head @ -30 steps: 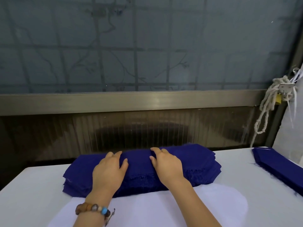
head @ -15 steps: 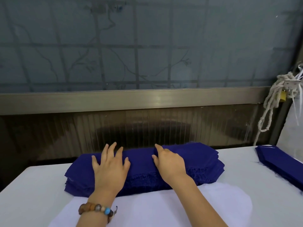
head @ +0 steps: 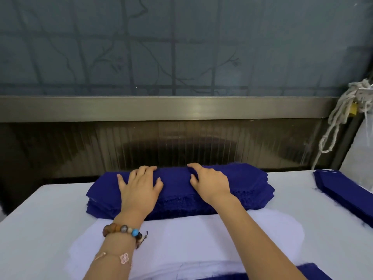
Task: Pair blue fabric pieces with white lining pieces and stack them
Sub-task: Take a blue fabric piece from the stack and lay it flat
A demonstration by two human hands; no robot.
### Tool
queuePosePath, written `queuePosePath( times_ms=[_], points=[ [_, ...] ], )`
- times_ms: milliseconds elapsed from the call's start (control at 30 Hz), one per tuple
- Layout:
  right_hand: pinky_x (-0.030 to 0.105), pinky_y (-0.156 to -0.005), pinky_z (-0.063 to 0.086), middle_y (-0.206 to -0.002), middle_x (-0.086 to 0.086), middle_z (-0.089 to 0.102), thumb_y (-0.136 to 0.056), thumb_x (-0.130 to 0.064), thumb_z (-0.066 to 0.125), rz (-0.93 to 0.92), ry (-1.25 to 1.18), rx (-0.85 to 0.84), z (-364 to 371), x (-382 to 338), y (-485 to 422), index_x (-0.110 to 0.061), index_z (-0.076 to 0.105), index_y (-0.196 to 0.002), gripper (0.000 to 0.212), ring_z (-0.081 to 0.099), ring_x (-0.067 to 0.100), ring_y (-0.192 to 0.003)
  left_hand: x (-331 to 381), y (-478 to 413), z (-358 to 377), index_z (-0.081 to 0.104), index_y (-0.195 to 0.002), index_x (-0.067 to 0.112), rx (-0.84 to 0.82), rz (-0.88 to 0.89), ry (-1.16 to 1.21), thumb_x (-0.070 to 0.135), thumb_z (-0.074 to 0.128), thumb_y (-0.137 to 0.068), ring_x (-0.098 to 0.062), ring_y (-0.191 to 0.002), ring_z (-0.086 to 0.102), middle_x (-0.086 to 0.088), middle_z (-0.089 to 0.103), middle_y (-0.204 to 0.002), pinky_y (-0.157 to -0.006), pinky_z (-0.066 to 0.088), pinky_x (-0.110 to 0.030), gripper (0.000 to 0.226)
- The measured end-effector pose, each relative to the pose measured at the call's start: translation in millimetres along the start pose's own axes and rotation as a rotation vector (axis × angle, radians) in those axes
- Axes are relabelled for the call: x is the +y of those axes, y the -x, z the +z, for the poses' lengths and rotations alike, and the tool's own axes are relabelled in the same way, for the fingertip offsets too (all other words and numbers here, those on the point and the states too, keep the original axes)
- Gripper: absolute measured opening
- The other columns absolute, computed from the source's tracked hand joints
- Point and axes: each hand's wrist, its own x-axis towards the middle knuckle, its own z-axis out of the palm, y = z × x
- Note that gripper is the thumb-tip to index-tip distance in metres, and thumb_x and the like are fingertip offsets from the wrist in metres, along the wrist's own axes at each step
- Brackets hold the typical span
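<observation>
Your left hand [head: 141,188] lies spread flat on the blue fabric stack [head: 175,178], its long axis running left-right just beyond the white lining pieces [head: 201,239]; your right hand [head: 210,183] bends fingers at its far edge, pinch unclear.

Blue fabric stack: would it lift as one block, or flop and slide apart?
Probably floppy: the blue fabric stack sags at both ends. Layers would likely slide; their edges sit staggered on the right. Likely hefty, being many layers thick.
</observation>
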Motion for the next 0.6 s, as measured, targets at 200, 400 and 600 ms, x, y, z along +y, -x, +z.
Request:
queuePosePath(
  times_ms=[200,400,600],
  points=[
    [0.034,-0.071,0.051,-0.099,0.003,0.067,-0.102,-0.036,0.035,-0.011,-0.004,0.006,0.8,1.1,1.2,-0.033,0.039,-0.137,0.036,0.062,0.023,-0.083,0.7,1.8,-4.7,0.046,-0.138,0.033,0.001,0.015,0.035,0.04,0.038,-0.1,-0.014,-0.13,0.036,0.01,0.043,-0.132,-0.118,0.007,-0.056,0.039],
    [0.032,-0.064,0.047,-0.087,-0.001,0.062,-0.102,-0.035,0.036,-0.005,-0.008,0.023,3.2,2.7,1.6,-0.031,0.039,-0.13,0.028,0.057,0.018,-0.071,1.9,2.4,-7.1,0.052,-0.109,0.032,0.07,0.01,0.128,0.035,0.053,-0.095,-0.014,-0.118,0.044,0.011,0.048,-0.114,-0.116,0.017,-0.056,0.014],
    [0.029,-0.057,0.042,-0.079,-0.004,0.057,-0.102,-0.034,0.038,0.008,-0.013,0.041,4.8,2.5,0.4,-0.025,0.041,-0.114,0.015,0.053,0.015,-0.063,-1.6,2.6,-9.0,0.053,-0.089,0.031,0.124,0.028,0.106,0.039,0.053,-0.095,-0.014,-0.105,0.046,0.011,0.048,-0.098,-0.106,0.032,-0.044,0.01]
  ],
)
